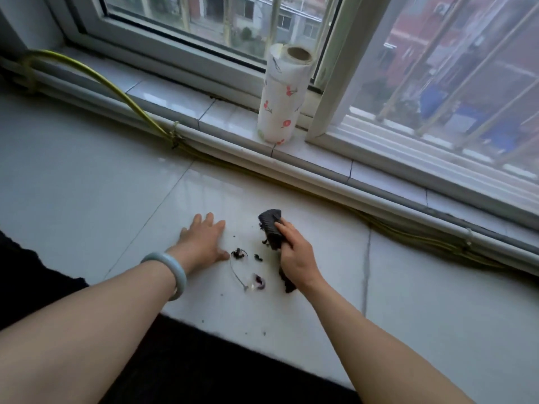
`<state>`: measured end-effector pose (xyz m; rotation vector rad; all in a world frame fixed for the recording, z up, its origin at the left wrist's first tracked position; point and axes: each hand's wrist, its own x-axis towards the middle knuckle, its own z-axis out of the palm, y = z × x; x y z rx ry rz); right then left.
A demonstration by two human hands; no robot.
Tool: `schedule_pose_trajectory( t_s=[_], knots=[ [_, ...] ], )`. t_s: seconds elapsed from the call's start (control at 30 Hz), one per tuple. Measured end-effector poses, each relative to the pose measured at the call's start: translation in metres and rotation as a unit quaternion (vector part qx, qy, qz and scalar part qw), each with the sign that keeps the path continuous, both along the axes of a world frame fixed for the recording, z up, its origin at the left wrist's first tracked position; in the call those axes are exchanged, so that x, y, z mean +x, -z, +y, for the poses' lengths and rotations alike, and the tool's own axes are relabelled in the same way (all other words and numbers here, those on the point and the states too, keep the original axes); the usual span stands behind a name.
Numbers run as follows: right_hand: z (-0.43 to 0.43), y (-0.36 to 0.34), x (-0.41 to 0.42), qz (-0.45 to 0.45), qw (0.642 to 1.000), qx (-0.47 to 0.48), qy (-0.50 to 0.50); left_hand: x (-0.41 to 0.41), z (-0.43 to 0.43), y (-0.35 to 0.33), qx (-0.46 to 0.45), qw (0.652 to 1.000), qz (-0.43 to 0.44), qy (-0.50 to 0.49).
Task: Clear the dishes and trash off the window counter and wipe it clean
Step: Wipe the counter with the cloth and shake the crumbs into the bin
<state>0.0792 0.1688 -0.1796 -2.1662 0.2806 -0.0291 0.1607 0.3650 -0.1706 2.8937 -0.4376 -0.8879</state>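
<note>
Obs: no dishes in view on the white tiled surface [87, 185]; I judge the step in hand to be the wipe.

Debris [239, 253] lies near the front edge: dark crumbs, a thin wiry strand, and a purple scrap [258, 279] at 6 o'clock of the crumbs.

Left grip [204, 243]: open, fingers straight, palm flat on the tile, just beside the debris at 9 o'clock.

Right grip [294, 255]: closed around a dark cloth [271, 225], at 3 o'clock of the debris.

Paper-towel roll [281, 97]: upright on the sill at 12 o'clock, well apart.

Method: sweep the cloth toward 9 o'clock, herding the bits against the flat left palm. The strand may drag, so lift it rather than rub. The purple scrap looks wet; blot it first to avoid a smear.
</note>
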Motion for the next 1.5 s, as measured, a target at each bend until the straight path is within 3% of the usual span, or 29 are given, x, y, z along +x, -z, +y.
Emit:
schedule_pose_trajectory(
  t_s=[0.23, 0.47, 0.77, 0.97, 1.03, 1.13, 1.27, 1.5],
  knots=[
    [-0.094, 0.01, -0.098, 0.072, 0.975, -0.094, 0.187, -0.004, -0.011, 0.004, 0.016, 1.0, 0.001, -0.024],
    [-0.038, 0.041, -0.106, 0.055, 0.954, -0.191, 0.226, -0.002, -0.011, 0.01, 0.042, 0.999, -0.016, 0.002],
    [0.066, 0.039, -0.03, 0.056, 0.977, -0.129, 0.163, -0.003, -0.003, 0.006, 0.044, 0.998, -0.002, 0.036],
    [0.058, 0.004, -0.01, 0.001, 0.977, 0.07, 0.204, -0.002, 0.01, 0.001, 0.032, 0.996, 0.022, 0.081],
    [0.024, -0.001, -0.019, -0.007, 0.969, 0.052, 0.243, -0.001, 0.013, 0.0, 0.03, 0.995, 0.035, 0.092],
    [-0.035, 0.011, -0.038, 0.046, 0.958, -0.065, 0.275, -0.001, 0.013, -0.004, 0.029, 0.994, 0.055, 0.091],
    [-0.044, 0.029, -0.041, 0.109, 0.946, -0.189, 0.242, 0.001, 0.012, -0.006, 0.035, 0.993, 0.067, 0.093],
    [0.028, 0.028, -0.004, 0.1, 0.972, -0.199, 0.075, 0.001, 0.015, -0.008, 0.025, 0.994, 0.069, 0.087]
  ],
)
